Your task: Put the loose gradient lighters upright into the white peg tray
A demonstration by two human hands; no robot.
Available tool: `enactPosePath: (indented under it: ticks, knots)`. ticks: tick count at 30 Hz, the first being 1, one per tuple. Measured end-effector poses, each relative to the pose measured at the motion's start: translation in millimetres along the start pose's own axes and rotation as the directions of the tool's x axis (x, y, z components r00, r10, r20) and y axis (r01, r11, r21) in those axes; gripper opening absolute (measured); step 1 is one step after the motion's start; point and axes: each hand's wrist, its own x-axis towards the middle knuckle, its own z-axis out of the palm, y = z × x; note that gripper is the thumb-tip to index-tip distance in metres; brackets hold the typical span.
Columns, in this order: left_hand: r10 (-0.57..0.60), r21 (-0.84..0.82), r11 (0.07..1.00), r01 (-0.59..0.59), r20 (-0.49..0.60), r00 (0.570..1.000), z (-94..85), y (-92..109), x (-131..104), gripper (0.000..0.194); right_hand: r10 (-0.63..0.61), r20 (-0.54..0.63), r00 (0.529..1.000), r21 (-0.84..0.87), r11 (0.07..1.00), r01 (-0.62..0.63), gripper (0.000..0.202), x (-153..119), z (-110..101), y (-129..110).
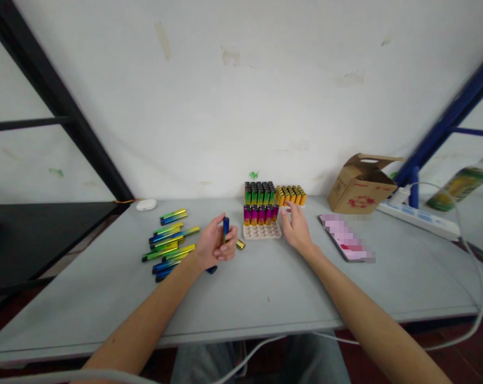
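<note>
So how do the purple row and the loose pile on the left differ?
Colour: the purple row is purple fading to a golden base; the loose pile mixes blue, green and yellow.
Pose: the purple row stands upright in the tray; the loose pile lies flat on the table.
Order: the purple row is lined up; the loose pile is scattered.
Shared: both are slim, glossy cylinders.

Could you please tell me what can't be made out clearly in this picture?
All in the head view:
- Lower end of the upright blue cylinder: hidden by the fingers of the left hand.
- Most of the dark blue piece near the left wrist: covered by that hand and wrist.
- Screen of the phone: pixelated.
- Small print on the carton: too small.
- Label of the bottle: blurred.
</note>
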Motion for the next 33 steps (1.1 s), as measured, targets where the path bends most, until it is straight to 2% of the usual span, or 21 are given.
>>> enactPosePath:
  ticks: [1, 3, 6, 8, 12, 16, 19, 28, 33]
  knots:
    - [0.001, 0.002, 1.000, -0.001, -0.001, 1.000, 0.9, -1.1, 0.7, 0.054, -0.042, -0.039, 0.998, 0.035, 0.998, 0.043, 0.045, -0.6, -2.2, -6.7]
    - [0.001, 0.013, 1.000, -0.001, -0.022, 1.000, 3.0, -4.1, 2.7, 0.053, -0.125, -0.029, 0.992, 0.119, 0.985, 0.127, 0.035, -3.1, -6.4, -22.4]
    - [0.010, 0.086, 0.996, -0.005, -0.057, 0.998, 6.0, -10.0, 5.9, 0.041, -0.240, 0.081, 0.967, 0.266, 0.941, 0.211, 0.027, -9.7, -8.1, -46.3]
    - [0.051, 0.178, 0.983, -0.038, -0.070, 0.996, 7.9, -14.5, 7.4, 0.031, -0.280, 0.164, 0.946, 0.345, 0.915, 0.211, 0.027, -14.6, -5.0, -58.1]
    - [0.104, 0.329, 0.941, -0.073, -0.078, 0.992, 10.5, -23.0, 9.6, 0.031, -0.266, 0.308, 0.913, 0.509, 0.857, 0.079, 0.025, -21.1, 5.2, -66.2]
    - [0.084, 0.414, 0.909, -0.049, -0.067, 0.994, 9.8, -28.6, 11.7, 0.038, -0.182, 0.331, 0.926, 0.607, 0.792, -0.061, 0.024, -22.4, 11.0, -63.7]
    - [0.064, 0.444, 0.895, -0.043, -0.033, 0.997, 7.9, -30.8, 13.0, 0.041, -0.144, 0.343, 0.928, 0.626, 0.771, -0.112, 0.027, -21.7, 11.7, -61.9]
    - [0.090, 0.467, 0.881, -0.079, -0.001, 0.996, 0.1, -35.9, 16.9, 0.042, -0.168, 0.286, 0.943, 0.609, 0.792, -0.043, 0.023, -22.3, 10.8, -64.8]
    - [0.090, 0.474, 0.877, -0.075, -0.009, 0.996, 1.3, -38.0, 17.0, 0.042, -0.141, 0.279, 0.950, 0.605, 0.794, -0.059, 0.023, -23.8, 11.5, -65.5]
